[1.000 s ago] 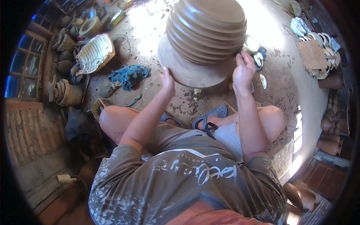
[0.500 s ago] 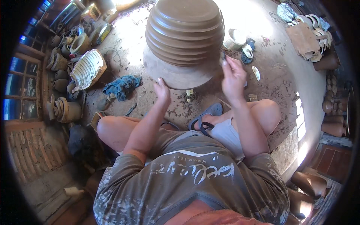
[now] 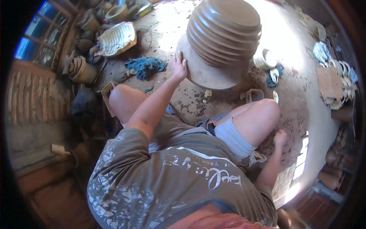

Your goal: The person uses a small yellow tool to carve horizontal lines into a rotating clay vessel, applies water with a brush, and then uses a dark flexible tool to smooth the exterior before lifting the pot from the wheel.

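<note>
left hand (image 3: 179, 68) flat, gripping nothing, on big ribbed brown clay pot (image 3: 224, 32)'s left base | right hand (image 3: 280, 137) near right, grip unclear | tip: steady it low, press gently

The pot (image 3: 225, 32) is a large, round vessel of pale brown unfired clay, its wall ringed with horizontal ridges from top to bottom. It stands upright on a flat round clay base (image 3: 207, 74) on the dusty floor, in bright sunlight. The left hand (image 3: 179, 66) lies flat on the base's left edge, just beside the pot's lowest ridges.
</note>
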The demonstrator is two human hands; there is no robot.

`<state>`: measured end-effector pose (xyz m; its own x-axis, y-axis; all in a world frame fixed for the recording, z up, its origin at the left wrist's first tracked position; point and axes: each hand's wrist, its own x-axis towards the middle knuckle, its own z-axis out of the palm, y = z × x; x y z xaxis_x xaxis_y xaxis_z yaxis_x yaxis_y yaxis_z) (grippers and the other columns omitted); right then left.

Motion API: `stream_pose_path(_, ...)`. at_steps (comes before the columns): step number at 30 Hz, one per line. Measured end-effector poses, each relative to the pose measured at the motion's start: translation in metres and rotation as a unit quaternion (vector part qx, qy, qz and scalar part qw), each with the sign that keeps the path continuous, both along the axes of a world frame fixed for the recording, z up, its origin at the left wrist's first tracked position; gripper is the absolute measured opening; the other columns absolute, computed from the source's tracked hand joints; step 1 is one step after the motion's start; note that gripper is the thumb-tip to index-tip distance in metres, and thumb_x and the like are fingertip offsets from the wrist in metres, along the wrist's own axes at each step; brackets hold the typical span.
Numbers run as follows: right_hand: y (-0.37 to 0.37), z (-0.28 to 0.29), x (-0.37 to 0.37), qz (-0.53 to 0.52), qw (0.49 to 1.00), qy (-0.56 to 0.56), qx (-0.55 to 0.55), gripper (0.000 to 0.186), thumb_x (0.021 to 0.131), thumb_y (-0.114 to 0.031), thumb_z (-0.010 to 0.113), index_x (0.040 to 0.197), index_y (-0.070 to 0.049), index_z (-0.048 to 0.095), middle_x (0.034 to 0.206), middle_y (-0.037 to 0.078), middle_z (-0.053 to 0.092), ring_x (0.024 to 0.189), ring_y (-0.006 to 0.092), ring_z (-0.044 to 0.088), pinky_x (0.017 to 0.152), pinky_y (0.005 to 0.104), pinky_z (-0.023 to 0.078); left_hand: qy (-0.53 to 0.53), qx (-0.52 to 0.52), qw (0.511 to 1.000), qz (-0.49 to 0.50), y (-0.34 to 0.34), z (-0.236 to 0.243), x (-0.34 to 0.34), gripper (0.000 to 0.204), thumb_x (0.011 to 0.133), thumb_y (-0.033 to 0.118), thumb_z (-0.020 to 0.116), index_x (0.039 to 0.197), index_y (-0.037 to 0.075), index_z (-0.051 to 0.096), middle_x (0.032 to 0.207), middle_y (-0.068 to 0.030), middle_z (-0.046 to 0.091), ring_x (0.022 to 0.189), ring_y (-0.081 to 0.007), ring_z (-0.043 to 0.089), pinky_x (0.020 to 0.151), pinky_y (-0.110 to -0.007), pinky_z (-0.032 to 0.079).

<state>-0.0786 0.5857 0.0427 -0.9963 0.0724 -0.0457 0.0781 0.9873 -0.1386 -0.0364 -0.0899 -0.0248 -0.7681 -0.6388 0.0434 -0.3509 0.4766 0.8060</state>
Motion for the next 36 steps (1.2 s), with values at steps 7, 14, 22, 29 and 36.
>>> stream_pose_path(7,-0.042,-0.024,0.010,-0.055,0.988,-0.108,-0.092,0.044,0.089,-0.017,0.068,0.129,0.001,0.064,0.123,0.023,0.068,0.114,0.0320,0.067,0.098,0.0380,0.051,-0.001,0.007,0.992,-0.125,-0.057,0.013,-0.024,0.056,0.104,0.032,0.045,0.156,0.015,0.032,0.156,-0.0266,0.035,0.143,-0.0427,0.036,0.118,-0.044,0.032)
stream_pose_path(14,-0.108,0.114,-0.029,-0.022,0.993,0.081,-0.086,0.040,0.095,-0.020,0.067,0.126,0.003,0.065,0.113,0.017,0.073,0.099,0.0210,0.069,0.089,0.0332,0.052,-0.273,-0.150,0.949,-0.038,-0.123,0.001,0.005,0.066,0.097,0.027,0.052,0.158,0.018,0.027,0.165,-0.0154,0.023,0.151,-0.0399,0.022,0.116,-0.050,0.033)
stream_pose_path(22,-0.252,0.202,0.006,0.256,0.940,0.200,-0.102,0.020,0.095,-0.007,0.065,0.112,0.002,0.071,0.110,0.015,0.069,0.101,0.0275,0.066,0.091,0.0384,0.052,-0.445,-0.178,0.877,-0.021,-0.179,-0.071,0.050,0.075,0.095,0.012,0.050,0.160,0.033,0.020,0.168,-0.0071,0.017,0.155,-0.0356,0.006,0.118,-0.066,0.014)
stream_pose_path(29,-0.389,0.147,0.043,0.562,0.811,0.042,-0.154,0.023,0.084,-0.006,0.073,0.106,-0.001,0.071,0.100,0.012,0.071,0.092,0.0303,0.067,0.083,0.0393,0.054,-0.397,-0.134,0.908,0.016,-0.210,-0.078,0.051,0.047,0.091,0.019,0.053,0.138,0.013,0.057,0.143,-0.0139,0.056,0.134,-0.0359,0.051,0.106,-0.051,0.044)
stream_pose_path(36,-0.541,0.075,0.033,0.483,0.797,-0.185,-0.313,0.044,0.092,-0.015,0.070,0.133,-0.003,0.061,0.111,0.014,0.070,0.088,0.0221,0.068,0.079,0.0308,0.053,-0.369,-0.118,0.911,-0.142,-0.273,0.117,0.036,0.043,0.075,0.030,0.060,0.100,-0.003,0.073,0.112,-0.0271,0.069,0.107,-0.0409,0.066,0.090,-0.045,0.053)
